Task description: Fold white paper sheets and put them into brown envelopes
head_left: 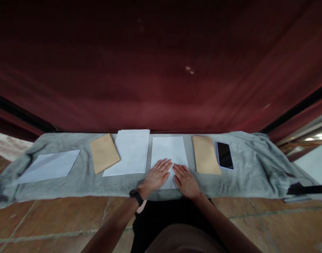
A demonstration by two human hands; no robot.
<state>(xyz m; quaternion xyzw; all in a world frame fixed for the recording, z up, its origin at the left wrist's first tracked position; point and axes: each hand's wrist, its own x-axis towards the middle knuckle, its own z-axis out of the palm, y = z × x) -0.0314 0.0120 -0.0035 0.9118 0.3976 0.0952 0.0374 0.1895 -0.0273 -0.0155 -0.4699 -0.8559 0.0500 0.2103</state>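
A sheet of white paper (168, 147) lies flat in front of me on a grey cloth. My left hand (157, 174) rests on its lower left part with the fingers stretched out. On the lower right part lies my right hand (186, 180), also flat with fingers extended. The fingertips of both hands come close together near the middle of the sheet. Just left of it is a stack of white paper (131, 151). To the right sits a stack of brown envelopes (206, 154). The paper beneath my palms is hidden.
Farther left, a brown envelope stack (104, 153) touches the white stack, and a white sheet (50, 166) lies near the cloth's end. A phone (225, 155) is right of the envelopes. The grey cloth (255, 165) covers a narrow surface before a dark red fabric wall (161, 88).
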